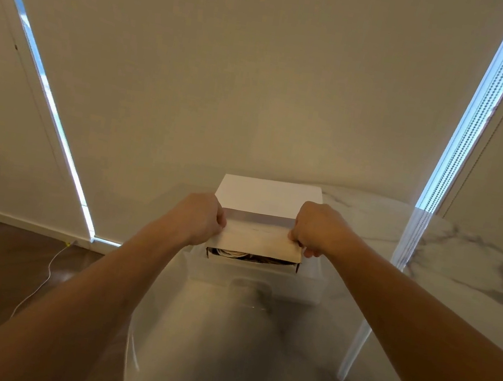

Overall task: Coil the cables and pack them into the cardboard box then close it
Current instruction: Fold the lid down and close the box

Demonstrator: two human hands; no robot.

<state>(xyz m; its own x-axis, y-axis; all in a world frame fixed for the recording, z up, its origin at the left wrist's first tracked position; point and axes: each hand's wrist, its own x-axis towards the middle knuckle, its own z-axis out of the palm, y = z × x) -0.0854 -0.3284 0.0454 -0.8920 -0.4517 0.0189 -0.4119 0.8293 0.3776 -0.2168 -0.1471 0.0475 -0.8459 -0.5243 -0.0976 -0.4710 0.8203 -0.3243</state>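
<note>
— Where does the cardboard box [263, 224] sit?

— On the marble table [449, 252], toward its far edge and nearer the left end than the right, well away from the near edge. Its lid [268, 197] is folded partway over the top, and the front tuck flap [257, 240] is bent down but not yet seated.

— How are the hands placed?

— The left hand [204, 216] pinches the flap's left corner, fingers curled round it; the right hand [314, 229] does likewise at the right corner. Both grips are closed on the cardboard, not spread.

— And the cables [231, 253]?

— Inside. Pale loops show through the gap under the flap (how tidily they are coiled I cannot tell).

— How will it all handle?

— I would judge the box light, its thin board stiff along the creases but easily buckled mid-panel. So the corners are the right hold. The cables look springy and may push up against the lid; pressing the flap evenly from both ends should guide it into the front wall without crumpling.
</note>
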